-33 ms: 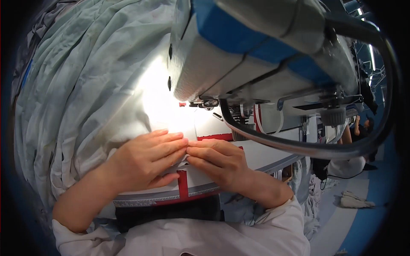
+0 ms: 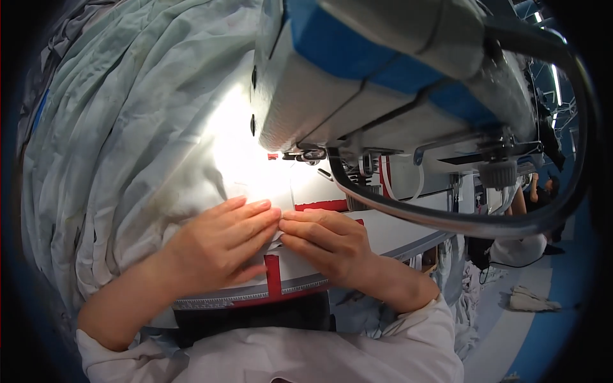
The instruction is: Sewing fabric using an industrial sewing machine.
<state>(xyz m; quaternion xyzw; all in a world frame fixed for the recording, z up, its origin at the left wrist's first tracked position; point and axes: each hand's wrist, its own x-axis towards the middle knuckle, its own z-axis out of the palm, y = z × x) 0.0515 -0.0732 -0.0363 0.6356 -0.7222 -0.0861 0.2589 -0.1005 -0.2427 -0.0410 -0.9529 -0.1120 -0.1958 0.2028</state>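
Pale whitish-green fabric (image 2: 128,140) lies in long folds across the left, its near edge running under my hands. My left hand (image 2: 214,242) rests flat on that edge, fingers stretched out and thumb apart. My right hand (image 2: 329,242) has its fingers pressed together, tips meeting those of my left hand at a small fold of the cloth; its thumb is hidden below. Just beyond my fingertips is the sewing machine (image 2: 332,83), pale with blue panels. Its lamp glare washes out the cloth by the needle area.
A curved metal bar (image 2: 460,220) sweeps round the machine's right side. Red tape (image 2: 273,277) and a ruler strip (image 2: 220,299) mark the table's front edge. Further right, another person (image 2: 543,198) is by the aisle, and a pale cloth (image 2: 531,300) lies on the floor.
My left hand has shifted very slightly down, its thumb nearer the table edge. The right hand and the machine look the same.
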